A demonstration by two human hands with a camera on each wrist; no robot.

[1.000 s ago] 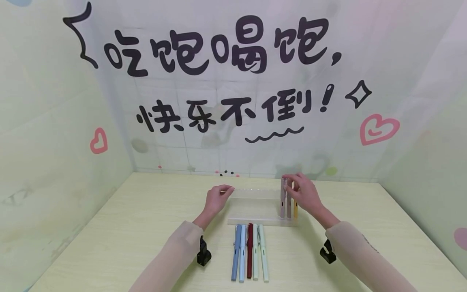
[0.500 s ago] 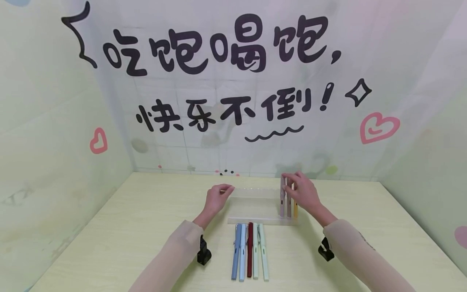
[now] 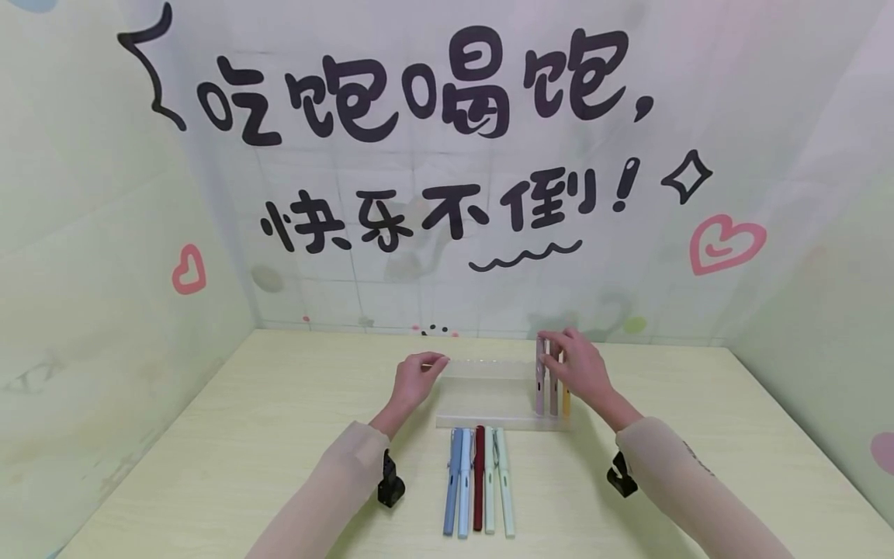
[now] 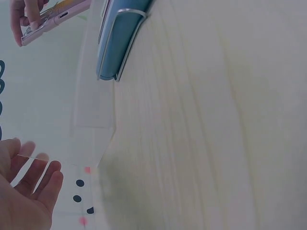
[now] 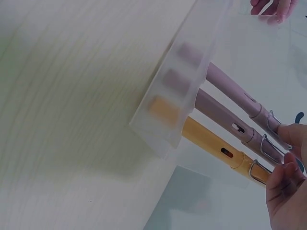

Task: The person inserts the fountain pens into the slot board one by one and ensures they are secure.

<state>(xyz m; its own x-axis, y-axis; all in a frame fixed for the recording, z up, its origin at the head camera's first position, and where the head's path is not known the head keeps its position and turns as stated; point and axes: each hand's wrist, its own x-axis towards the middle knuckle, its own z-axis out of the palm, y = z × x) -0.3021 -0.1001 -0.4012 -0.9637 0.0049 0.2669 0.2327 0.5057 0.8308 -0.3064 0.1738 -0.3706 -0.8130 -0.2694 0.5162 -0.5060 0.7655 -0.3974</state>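
Observation:
A clear pen rack (image 3: 482, 397) stands on the table, its far left corner pinched between the thumb and fingers of my left hand (image 3: 417, 379). Three pens stand upright at the rack's right end: a light purple pen (image 3: 540, 388), a mauve pen (image 5: 221, 115) and a yellow pen (image 5: 206, 138). Their lower ends show through the rack's front ledge in the right wrist view. My right hand (image 3: 585, 371) pinches the light purple pen near its capped top. Other fingers curl beside the tops of the mauve and yellow pens, partly hiding them.
In front of the rack lie several capped pens side by side: a blue pen (image 3: 452, 481), a light blue pen (image 3: 464, 483), a dark red pen (image 3: 478, 477) and pale green ones. A printed wall (image 3: 391, 295) rises behind the table (image 3: 279, 435).
My right wrist has shifted very slightly left, while the hand stays at the top of the light purple pen. My left hand and the loose pens look unmoved.

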